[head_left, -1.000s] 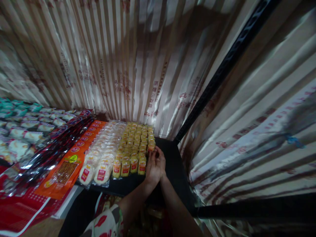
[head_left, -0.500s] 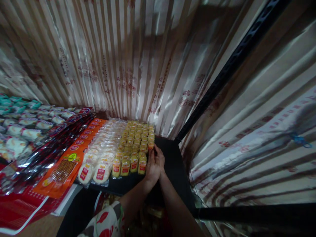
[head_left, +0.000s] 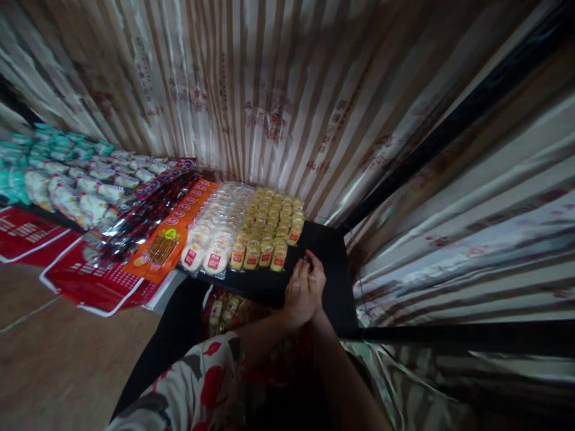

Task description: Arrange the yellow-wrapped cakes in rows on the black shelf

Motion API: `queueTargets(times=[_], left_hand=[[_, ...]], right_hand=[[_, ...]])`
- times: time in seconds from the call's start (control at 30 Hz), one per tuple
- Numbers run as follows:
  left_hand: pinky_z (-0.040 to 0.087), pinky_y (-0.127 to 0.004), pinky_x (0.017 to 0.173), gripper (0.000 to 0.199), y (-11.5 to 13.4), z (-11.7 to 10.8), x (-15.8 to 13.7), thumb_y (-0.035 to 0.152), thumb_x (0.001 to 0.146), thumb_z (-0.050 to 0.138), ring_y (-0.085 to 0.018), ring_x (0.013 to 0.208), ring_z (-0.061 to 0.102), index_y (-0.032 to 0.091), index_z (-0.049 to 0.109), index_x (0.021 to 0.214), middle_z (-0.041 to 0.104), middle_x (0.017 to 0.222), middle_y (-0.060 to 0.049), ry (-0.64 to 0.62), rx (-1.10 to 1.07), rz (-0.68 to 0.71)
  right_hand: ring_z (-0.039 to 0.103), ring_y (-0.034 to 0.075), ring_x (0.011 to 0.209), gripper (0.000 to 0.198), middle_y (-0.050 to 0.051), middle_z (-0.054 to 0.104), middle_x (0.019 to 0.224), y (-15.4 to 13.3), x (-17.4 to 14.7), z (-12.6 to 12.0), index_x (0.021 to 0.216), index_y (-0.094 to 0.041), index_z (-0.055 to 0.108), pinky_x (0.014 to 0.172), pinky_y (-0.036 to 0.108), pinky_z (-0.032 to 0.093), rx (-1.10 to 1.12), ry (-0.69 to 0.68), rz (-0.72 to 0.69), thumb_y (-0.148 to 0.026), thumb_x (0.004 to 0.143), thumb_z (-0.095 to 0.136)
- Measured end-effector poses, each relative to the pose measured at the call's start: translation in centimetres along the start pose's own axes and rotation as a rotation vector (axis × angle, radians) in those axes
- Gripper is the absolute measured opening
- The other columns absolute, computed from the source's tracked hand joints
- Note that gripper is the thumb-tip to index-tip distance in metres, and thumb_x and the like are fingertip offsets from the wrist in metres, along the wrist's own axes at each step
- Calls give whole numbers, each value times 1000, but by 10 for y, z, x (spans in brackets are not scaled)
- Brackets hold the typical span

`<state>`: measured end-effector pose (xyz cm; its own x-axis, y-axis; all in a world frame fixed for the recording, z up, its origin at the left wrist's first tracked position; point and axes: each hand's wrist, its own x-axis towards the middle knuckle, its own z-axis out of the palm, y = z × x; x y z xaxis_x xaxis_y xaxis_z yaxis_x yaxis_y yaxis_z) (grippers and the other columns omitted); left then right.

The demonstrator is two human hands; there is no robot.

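My left hand [head_left: 298, 294] and my right hand [head_left: 318, 278] are close together over the black shelf [head_left: 331, 257], touching each other. Their fingers are curled in and pressed together; whatever may be between them is hidden. Just to their left stand rows of small yellow wrapped cakes [head_left: 266, 230] with red labels. One yellow pack [head_left: 295, 230] sits at the front of the short right-hand row, near my fingertips but apart from them. Beside the cakes lie overlapping rows of white round crackers [head_left: 218, 256] in clear wrappers.
An orange snack packet [head_left: 167, 242], dark shiny packets [head_left: 148, 209], white wrapped packs [head_left: 105, 190] and green packs [head_left: 67, 146] continue leftward. Red bags [head_left: 96, 275] hang below. A striped curtain [head_left: 269, 78] backs the shelf; a black post [head_left: 431, 143] rises at right. More packs [head_left: 224, 311] lie underneath.
Both hands have come away from the right side of the yellow cakes, down and to the right. The view has shifted, showing more of the floor and the lower packs.
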<state>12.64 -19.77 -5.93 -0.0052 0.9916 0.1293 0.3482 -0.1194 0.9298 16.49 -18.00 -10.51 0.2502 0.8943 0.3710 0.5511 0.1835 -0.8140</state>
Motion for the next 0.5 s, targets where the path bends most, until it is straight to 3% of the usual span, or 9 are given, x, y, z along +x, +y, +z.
queueTargets(times=[0.17,0.3,0.4,0.5], left_hand=[[31,-40,109,43,2,-38,-67,24,87,33,-23,129,38,12,47,127,43,138,-14,-126,6,143],[34,-40,107,40,-11,-72,-116,24,87,36,-24,123,43,10,53,120,50,130,-15,-215,27,147],[35,-37,106,37,-33,-92,-140,27,86,39,-23,120,47,14,57,115,53,127,-12,-273,30,35],[36,-35,104,38,-64,-106,-148,22,87,33,-19,116,50,16,56,116,56,123,-10,-255,110,-233]], right_hand=[[57,23,99,41,10,61,105,-14,-34,-33,112,-18,59,89,41,45,86,-23,105,-28,77,39],[58,20,99,39,7,64,104,-19,-95,-33,108,-21,61,92,38,44,132,-146,162,-26,78,36],[58,19,102,43,5,66,107,-21,-136,-20,109,-22,62,94,37,43,74,-244,199,-21,77,34],[60,20,103,42,9,67,109,-22,-158,-3,110,-19,63,94,35,43,-109,-499,260,-16,76,37]])
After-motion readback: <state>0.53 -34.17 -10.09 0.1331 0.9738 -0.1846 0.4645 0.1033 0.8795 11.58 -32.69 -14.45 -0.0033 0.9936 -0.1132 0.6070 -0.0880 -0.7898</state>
